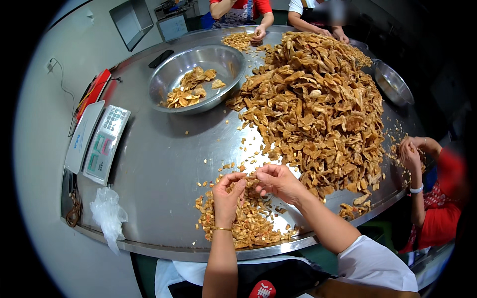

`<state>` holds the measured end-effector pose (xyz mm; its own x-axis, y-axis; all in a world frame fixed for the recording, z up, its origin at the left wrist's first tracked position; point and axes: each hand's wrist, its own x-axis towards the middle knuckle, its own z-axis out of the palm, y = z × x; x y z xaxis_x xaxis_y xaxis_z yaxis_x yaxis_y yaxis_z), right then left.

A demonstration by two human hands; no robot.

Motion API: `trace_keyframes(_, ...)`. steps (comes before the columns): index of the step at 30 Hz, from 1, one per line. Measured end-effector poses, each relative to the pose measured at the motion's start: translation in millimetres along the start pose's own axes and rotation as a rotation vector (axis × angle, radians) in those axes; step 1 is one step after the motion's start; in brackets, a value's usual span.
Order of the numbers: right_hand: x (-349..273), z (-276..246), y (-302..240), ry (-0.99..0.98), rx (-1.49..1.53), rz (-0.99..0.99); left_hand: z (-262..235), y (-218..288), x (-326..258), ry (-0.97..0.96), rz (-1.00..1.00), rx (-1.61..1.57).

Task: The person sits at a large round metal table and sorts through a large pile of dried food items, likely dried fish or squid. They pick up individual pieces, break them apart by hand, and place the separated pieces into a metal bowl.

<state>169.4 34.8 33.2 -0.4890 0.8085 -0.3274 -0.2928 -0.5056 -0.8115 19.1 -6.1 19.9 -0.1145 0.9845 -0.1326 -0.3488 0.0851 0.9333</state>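
Both of the person's hands meet above the near edge of a round, brushed steel table [149, 164]. The left hand [227, 194], with a thin gold bangle [221, 229] at the wrist, has its fingers curled inward around a small tan piece, though what exactly sits inside the curl is hard to make out. The right hand [276, 180] pinches its fingertips toward the left hand, thumb and forefinger closed on a small piece between the two hands.

Directly under the hands, at the table's near edge, lies a low heap of small pieces [243, 223], short, pale orange and crumbly. Beyond it, filling the right half of the table, rises a big mound of dried strips [313, 104], flat, curled and golden brown, with loose crumbs scattered around its foot.

Toward the far left sits a wide shiny steel bowl [198, 74] holding a few strips. A second steel bowl [395, 84] stands at the right edge. At the left edge lie a flat scale with a keypad [105, 143] and a crumpled clear plastic bag [108, 213]. Other people's hands [410, 154] work at the right and far edges.
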Motion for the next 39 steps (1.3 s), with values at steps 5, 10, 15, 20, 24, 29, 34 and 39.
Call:
trace_keyframes(5,0.8,1.4,6.3,-0.029,-0.222,-0.118,5.5,1.0,0.2,0.016,-0.008,-0.01)
trace_keyframes(10,0.2,6.2,12.4,0.089,-0.589,-0.295,4.8,-1.1,-1.3,0.047,-0.003,0.03)
trace_keyframes(15,1.0,8.7,14.6,0.134,-0.951,-0.536,5.1,-0.1,-1.0,0.047,0.012,0.092)
trace_keyframes(20,-0.4,9.2,13.5,0.156,-0.969,-0.459,7.9,3.8,-1.4,0.024,-0.015,0.128)
trace_keyframes(24,2.2,9.7,13.9,0.178,-0.947,-0.436,8.1,4.0,-0.8,0.023,-0.001,0.156)
trace_keyframes(29,9.6,0.8,16.9,0.026,-0.43,-0.117,6.3,4.5,-1.0,-0.006,-0.032,0.039)
trace_keyframes(34,8.6,-0.1,13.3,-0.179,0.199,0.243,-0.2,5.4,-2.3,-0.059,-0.097,-0.104)
trace_keyframes(39,9.6,-0.5,13.9,-0.197,0.292,0.274,1.9,6.3,-2.2,-0.043,-0.114,-0.177)
